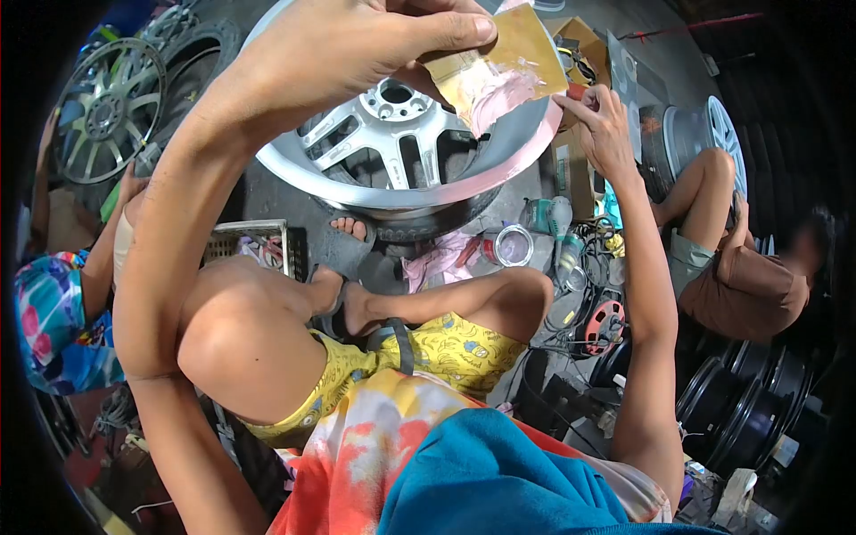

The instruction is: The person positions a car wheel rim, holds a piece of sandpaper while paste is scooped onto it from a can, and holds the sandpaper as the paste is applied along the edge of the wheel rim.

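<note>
My left hand [374, 40] pinches a flat yellowish card [530, 49] between thumb and fingers, held above the wheel. Pink putty [501, 93] is smeared over the card's lower part. Below it lies a silver alloy wheel [392, 152], face up, with pinkish smears along the right of its lip. At that right edge is my right hand [606, 129], its thumb and forefinger drawn together against the lip. Something reddish shows behind those fingers, but what they hold is unclear. A tire or dark round support [410, 221] sits beneath the wheel.
An open can [513, 244] and a pink cloth [435, 264] lie on the floor before me. Bottles, cables and a red reel [604, 323] are at right, near stacked dark rims [744, 401]. People crouch with wheels on both sides. A crate [254, 241] stands left.
</note>
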Motion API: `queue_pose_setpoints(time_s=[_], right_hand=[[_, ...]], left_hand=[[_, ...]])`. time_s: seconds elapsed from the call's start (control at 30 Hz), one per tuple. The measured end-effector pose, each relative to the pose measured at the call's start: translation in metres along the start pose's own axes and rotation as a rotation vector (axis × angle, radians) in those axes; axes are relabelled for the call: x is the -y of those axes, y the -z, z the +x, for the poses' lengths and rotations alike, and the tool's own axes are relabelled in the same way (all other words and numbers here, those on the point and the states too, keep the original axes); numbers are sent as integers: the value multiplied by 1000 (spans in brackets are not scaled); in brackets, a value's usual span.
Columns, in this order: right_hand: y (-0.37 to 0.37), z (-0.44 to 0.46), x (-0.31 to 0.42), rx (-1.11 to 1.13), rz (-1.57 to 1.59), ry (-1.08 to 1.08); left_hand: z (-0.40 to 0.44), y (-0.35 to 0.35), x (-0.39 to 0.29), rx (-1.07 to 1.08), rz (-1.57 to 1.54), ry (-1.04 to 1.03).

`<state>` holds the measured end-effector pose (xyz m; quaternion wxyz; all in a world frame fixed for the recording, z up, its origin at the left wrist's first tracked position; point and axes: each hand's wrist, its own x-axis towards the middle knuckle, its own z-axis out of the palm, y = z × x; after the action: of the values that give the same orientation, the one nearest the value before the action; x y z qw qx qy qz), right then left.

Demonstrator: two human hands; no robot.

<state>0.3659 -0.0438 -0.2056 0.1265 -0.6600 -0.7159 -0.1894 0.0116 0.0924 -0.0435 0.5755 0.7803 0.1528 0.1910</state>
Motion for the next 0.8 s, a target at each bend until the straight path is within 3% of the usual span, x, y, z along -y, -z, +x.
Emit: queue_pose_setpoints(time_s=[0.23,0.5,0.7,0.8], right_hand=[[-10,28,-16,23,-54,147],[1,-6,44,43,198,7],[16,-32,101,40,375,-64],[19,-31,92,27,271,-4]], left_hand=[[2,-5,-7,46,-3,97],[-1,-5,-4,12,80,-8],[5,-8,-6,33,88,146],[3,-9,-8,25,144,192]])
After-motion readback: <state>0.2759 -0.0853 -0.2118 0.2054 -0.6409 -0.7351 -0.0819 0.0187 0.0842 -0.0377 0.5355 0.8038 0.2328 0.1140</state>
